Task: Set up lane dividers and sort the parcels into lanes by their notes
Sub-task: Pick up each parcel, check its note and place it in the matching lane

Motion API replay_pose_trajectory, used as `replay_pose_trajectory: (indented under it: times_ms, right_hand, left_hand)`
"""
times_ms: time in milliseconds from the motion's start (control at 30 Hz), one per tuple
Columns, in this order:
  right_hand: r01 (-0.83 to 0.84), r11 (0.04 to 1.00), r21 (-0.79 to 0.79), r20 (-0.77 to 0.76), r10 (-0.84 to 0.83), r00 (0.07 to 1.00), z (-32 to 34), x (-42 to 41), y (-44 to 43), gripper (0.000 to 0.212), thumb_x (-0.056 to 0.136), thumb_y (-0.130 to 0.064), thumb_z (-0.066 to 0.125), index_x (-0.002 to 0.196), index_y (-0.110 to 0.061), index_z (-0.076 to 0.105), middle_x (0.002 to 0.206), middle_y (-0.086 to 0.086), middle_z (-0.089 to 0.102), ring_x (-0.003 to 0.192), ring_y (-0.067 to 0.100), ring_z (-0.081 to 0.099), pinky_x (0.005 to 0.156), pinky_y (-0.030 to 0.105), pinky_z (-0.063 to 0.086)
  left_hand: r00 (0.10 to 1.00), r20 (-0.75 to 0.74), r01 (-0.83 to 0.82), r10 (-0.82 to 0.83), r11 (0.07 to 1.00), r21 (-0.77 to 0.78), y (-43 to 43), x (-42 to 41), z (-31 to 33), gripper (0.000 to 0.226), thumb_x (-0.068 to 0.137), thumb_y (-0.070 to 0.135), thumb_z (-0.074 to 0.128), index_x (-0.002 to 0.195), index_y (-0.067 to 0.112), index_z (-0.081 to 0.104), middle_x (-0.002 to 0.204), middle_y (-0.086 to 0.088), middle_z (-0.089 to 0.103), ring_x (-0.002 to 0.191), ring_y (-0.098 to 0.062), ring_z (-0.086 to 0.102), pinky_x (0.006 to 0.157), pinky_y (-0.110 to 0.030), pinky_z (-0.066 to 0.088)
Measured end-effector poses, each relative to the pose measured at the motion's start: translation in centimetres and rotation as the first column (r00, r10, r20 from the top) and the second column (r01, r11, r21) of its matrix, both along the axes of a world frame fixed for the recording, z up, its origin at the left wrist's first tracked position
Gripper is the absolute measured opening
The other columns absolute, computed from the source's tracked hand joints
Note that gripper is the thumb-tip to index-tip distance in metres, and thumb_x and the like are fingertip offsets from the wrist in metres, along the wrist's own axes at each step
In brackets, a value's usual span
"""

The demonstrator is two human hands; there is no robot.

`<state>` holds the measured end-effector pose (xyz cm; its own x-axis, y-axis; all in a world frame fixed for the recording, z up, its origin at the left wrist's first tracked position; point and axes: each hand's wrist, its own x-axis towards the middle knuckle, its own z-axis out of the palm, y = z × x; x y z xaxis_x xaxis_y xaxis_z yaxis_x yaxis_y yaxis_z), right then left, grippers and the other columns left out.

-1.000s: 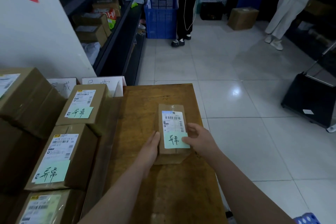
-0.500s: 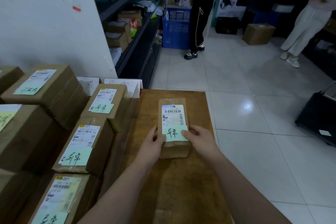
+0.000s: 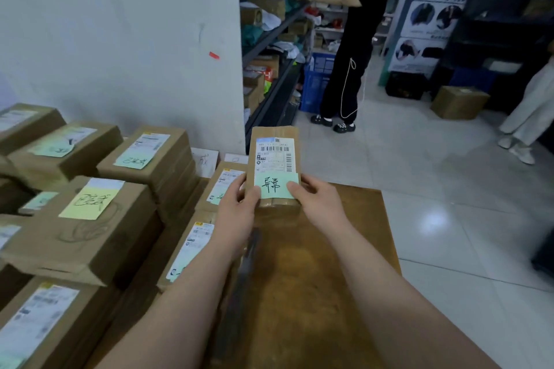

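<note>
Grasping the small brown parcel at its near end, the left hand and the right hand are each clamping one long edge, thumbs lying on the top face and fingers wrapping the sides. The thumbs are flanking the green note rather than covering it, so the handwritten characters are showing in full. The shipping label above it is likewise facing the camera. The parcel is appearing raised off the wooden tabletop and tilted toward the wearer, a hold that is suiting inspection before routing.

Just left of the hands, a row of parcels is lying along the tabletop edge. The nearest one is carrying a green note that is looking similar, though the left hand is hiding most of it. This row is probably serving as the target lane. White card dividers are standing at the head of the rows, against the wall. Farther left, stacked parcels are bearing a yellow note and green notes with other wording, indicating separate lanes.
</note>
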<state>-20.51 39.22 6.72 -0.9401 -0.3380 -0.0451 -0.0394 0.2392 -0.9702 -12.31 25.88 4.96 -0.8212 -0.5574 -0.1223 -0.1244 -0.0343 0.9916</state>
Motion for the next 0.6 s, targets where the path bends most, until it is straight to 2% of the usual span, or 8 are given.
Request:
replay_pose_trajectory:
  times_ms: [133,200,267,367,500,567,600]
  right_hand:
    - [0.023,1.0,-0.018,0.031,-0.023,0.999,0.2,-0.2,-5.2,0.034,0.092,-0.03,0.062,0.125,-0.024,0.061,0.11,-0.011,0.068,0.089,-0.002,0.063,0.06,0.012,0.05]
    - [0.034,0.999,0.011,0.041,-0.035,0.999,-0.1,-0.5,-7.5,0.034,0.091,-0.033,0.063,0.124,-0.024,0.062,0.111,-0.011,0.068,0.086,-0.001,0.063,0.063,0.017,0.051]
    - [0.045,0.998,0.047,0.05,-0.047,0.998,-0.6,-0.9,-9.7,0.035,0.09,-0.036,0.062,0.123,-0.024,0.062,0.11,-0.011,0.069,0.086,0.0,0.064,0.068,0.022,0.054]
    - [0.06,0.995,0.075,0.064,-0.065,0.996,-1.6,-1.5,-12.5,0.034,0.09,-0.037,0.062,0.122,-0.026,0.062,0.103,-0.016,0.067,0.085,-0.001,0.062,0.067,0.021,0.053]
    - [0.076,0.995,0.064,0.109,-0.083,0.991,-3.0,-2.1,-14.8,0.029,0.092,-0.033,0.061,0.12,-0.025,0.062,0.092,-0.023,0.065,0.077,-0.007,0.062,0.052,0.009,0.048]
    - [0.089,0.993,0.074,0.131,-0.098,0.987,-3.6,-2.4,-15.5,0.029,0.093,-0.032,0.06,0.121,-0.024,0.062,0.088,-0.026,0.063,0.077,-0.006,0.062,0.052,0.009,0.048]
    - [0.095,0.992,0.083,0.136,-0.105,0.985,-3.9,-2.5,-15.8,0.029,0.093,-0.031,0.059,0.121,-0.023,0.063,0.093,-0.023,0.065,0.078,-0.006,0.062,0.054,0.01,0.049]
  left_hand:
    - [0.999,0.016,0.034,-0.033,0.999,-0.022,-5.4,-0.3,0.9,0.029,0.098,0.03,0.055,0.122,0.043,0.05,0.1,0.021,0.069,0.085,0.003,0.07,0.059,-0.016,0.055]
    - [0.996,0.046,0.076,-0.075,0.997,-0.013,-7.9,-0.6,1.1,0.032,0.097,0.029,0.056,0.126,0.041,0.05,0.102,0.018,0.07,0.089,-0.004,0.071,0.064,-0.019,0.056]
    - [0.991,0.082,0.109,-0.108,0.994,-0.002,-10.1,-1.0,1.1,0.035,0.097,0.029,0.057,0.13,0.039,0.049,0.108,0.013,0.069,0.097,-0.011,0.07,0.077,-0.029,0.059]
    - [0.98,0.138,0.144,-0.143,0.99,0.001,-13.0,-1.9,0.7,0.037,0.097,0.029,0.058,0.131,0.037,0.046,0.118,0.006,0.066,0.106,-0.019,0.066,0.09,-0.042,0.056]
    - [0.968,0.173,0.183,-0.181,0.983,0.003,-15.5,-3.1,0.0,0.036,0.097,0.028,0.058,0.13,0.036,0.045,0.109,0.01,0.065,0.102,-0.016,0.066,0.082,-0.034,0.059]
    - [0.96,0.195,0.204,-0.199,0.979,-0.002,-16.2,-3.6,-0.4,0.04,0.097,0.028,0.057,0.135,0.032,0.045,0.116,0.006,0.065,0.103,-0.016,0.065,0.081,-0.033,0.058]
    - [0.956,0.205,0.213,-0.209,0.977,0.005,-16.4,-3.8,-0.7,0.042,0.097,0.028,0.057,0.137,0.031,0.045,0.12,0.004,0.064,0.104,-0.017,0.064,0.084,-0.034,0.058]
